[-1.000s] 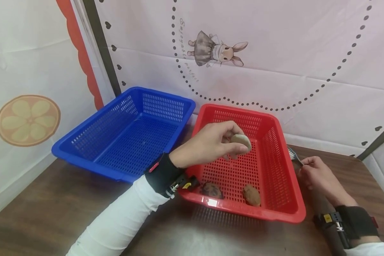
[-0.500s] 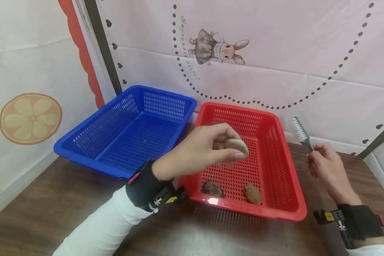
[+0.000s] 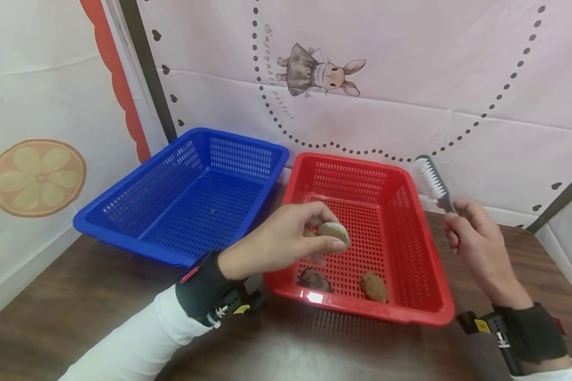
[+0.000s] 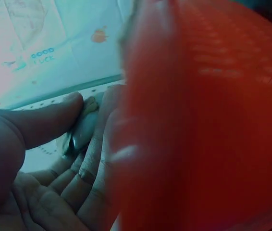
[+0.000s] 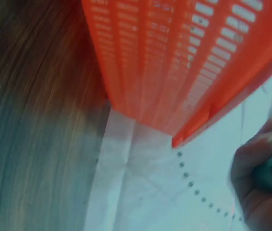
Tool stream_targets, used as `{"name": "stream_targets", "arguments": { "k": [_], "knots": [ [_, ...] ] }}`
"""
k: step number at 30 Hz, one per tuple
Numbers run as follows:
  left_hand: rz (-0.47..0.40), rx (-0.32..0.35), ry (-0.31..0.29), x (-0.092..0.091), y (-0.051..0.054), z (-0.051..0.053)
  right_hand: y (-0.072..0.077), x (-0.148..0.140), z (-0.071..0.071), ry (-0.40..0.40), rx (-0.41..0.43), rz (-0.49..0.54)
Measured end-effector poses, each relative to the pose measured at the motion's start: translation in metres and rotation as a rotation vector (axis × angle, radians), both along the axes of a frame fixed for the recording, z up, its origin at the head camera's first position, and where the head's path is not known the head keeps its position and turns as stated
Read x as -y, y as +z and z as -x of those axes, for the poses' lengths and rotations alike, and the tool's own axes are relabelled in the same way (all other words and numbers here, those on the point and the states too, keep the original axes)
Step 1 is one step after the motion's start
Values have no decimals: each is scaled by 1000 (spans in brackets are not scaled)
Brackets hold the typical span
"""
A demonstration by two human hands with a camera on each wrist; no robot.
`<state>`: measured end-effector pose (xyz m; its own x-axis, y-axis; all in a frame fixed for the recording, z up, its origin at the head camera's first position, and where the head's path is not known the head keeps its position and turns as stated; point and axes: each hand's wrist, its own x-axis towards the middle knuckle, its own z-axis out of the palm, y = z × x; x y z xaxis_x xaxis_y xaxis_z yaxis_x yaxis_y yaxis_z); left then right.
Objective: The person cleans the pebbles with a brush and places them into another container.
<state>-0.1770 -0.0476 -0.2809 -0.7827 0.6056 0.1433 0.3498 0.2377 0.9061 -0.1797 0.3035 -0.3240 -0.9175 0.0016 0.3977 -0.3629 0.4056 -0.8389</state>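
Observation:
Above the left part of the red basket (image 3: 412, 248), my left hand (image 3: 286, 238) pinches a flat, oval, greenish-tan, stone-like piece (image 3: 334, 232) between thumb and fingers. The left wrist view shows the same piece (image 4: 85, 127), its kind unclear. My right hand (image 3: 479, 246) grips the dark grey handle of a small scrub brush (image 3: 432, 177) beyond the basket's right side, with white bristles facing left. On the basket floor near the front lie a dark mottled lump (image 3: 314, 279) and a brown lump (image 3: 374, 287), apart from each other.
A blue basket (image 3: 119, 238) stands left of the red one, with no object visible inside. Both rest on a brown wooden table (image 3: 286, 349). A printed white cloth (image 3: 410, 69) hangs behind, and another covers the left side.
My right hand has lifted the brush from beside the red basket and turned its head up to the left. My left hand has drawn slightly left and down with the oval piece.

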Motion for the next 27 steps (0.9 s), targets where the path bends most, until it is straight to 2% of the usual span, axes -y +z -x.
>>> {"name": "stream_targets", "arguments": {
  "k": [2, 4, 7, 10, 13, 19, 23, 27],
  "knots": [
    [3, 24, 7, -1, -6, 1, -1, 9, -6, 102, -53, 26],
    [-5, 56, 0, -3, -12, 3, -1, 18, -11, 179, -79, 10],
    [1, 66, -2, -5, -19, 6, -2, 30, -17, 240, -56, -21],
    [5, 76, -6, -7, -24, 8, -4, 37, -20, 248, -33, -100],
    [7, 86, -10, -10, -27, 9, -7, 39, -21, 252, -24, -125],
    [0, 79, -11, -14, -29, 12, -10, 36, -23, 237, -67, -198],
    [-7, 87, -15, -15, -28, 14, -4, 38, -22, 299, -92, -206],
    [-8, 56, -14, -14, -26, 17, 8, 47, -13, 403, -59, -126]
  ]
}}
